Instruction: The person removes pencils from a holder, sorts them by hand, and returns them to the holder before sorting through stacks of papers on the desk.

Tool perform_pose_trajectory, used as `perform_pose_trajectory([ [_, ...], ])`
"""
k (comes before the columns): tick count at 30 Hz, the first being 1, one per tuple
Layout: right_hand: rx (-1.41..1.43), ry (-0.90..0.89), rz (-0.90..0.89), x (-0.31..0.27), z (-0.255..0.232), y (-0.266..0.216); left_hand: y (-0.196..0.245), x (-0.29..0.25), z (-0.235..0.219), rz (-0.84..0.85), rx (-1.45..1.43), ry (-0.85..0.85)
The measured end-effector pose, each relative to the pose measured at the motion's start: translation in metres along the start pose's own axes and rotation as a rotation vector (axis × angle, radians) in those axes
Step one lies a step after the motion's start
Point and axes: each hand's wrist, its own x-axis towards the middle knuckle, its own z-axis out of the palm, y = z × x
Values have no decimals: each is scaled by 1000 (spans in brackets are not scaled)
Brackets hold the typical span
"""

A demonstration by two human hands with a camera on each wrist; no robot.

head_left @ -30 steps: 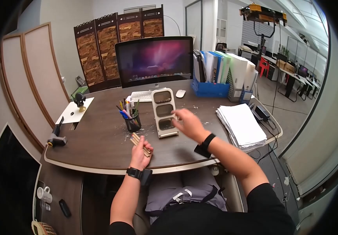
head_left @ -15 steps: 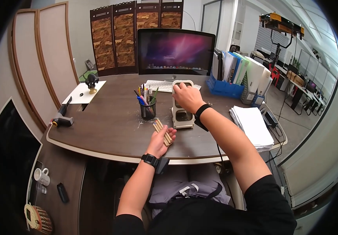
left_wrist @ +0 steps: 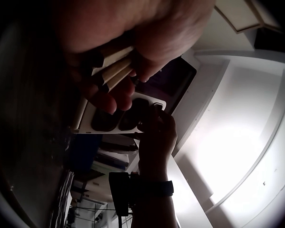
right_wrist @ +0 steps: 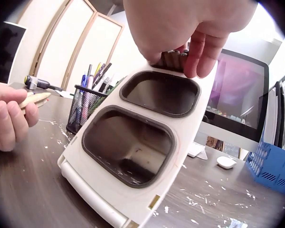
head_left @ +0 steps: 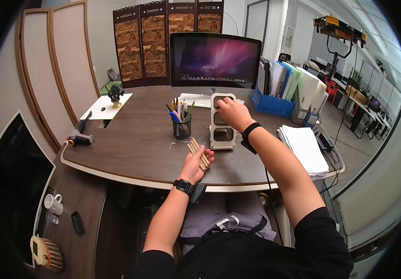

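Note:
My left hand [head_left: 193,166] holds a bundle of several wooden pencils [head_left: 196,146], their ends sticking out past the thumb. Just beyond it, a beige tilted holder [right_wrist: 184,156] with three rounded openings stands on the desk. My right hand [head_left: 234,113] reaches to the holder's top opening, thumb and fingers bent down at its rim. Between them, in the right wrist view, several brown sticks [right_wrist: 173,61] with dark ends show in that opening; I cannot tell whether the fingers pinch one. The middle and lower openings show their dark insides.
A black mesh cup [head_left: 182,129] of pens stands left of the holder. Behind are a keyboard [head_left: 196,99] and a monitor [head_left: 214,60]. At the right lie a paper stack [head_left: 302,149] and a blue file rack [head_left: 272,103]. White scraps [right_wrist: 194,202] dot the desk.
My right hand has moved from the holder's right side up to its top opening, and is still there. The left hand, keeping its pencils, has come closer to the holder. The head view has shifted.

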Motion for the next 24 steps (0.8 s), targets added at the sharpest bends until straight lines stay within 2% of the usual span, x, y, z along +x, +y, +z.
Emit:
perform_pose_trajectory([
  [2,4,-16,55,3,-11,-13,0,0,0,-2,4,-2],
  [9,1,-62,98,9,8,-11,0,3,-4,-13,-11,-15],
  [12,34,-12,11,3,3,-3,0,4,-3,-17,-23,-15],
  [15,122,21,-1,-1,-14,4,1,3,-3,-29,-41,-20],
  [17,150,60,-12,-7,-28,6,-1,2,-4,-28,-65,-20],
  [20,237,337,-48,-24,-49,2,-3,2,-8,-54,-170,-26],
  [21,232,335,-57,-32,-58,-5,-5,3,-9,-81,-252,-31],
  [23,261,447,-82,-54,-74,-23,-5,-3,-1,-69,-256,-44],
  [24,248,439,-122,-63,-76,-32,-4,-5,3,-100,-268,-58],
])
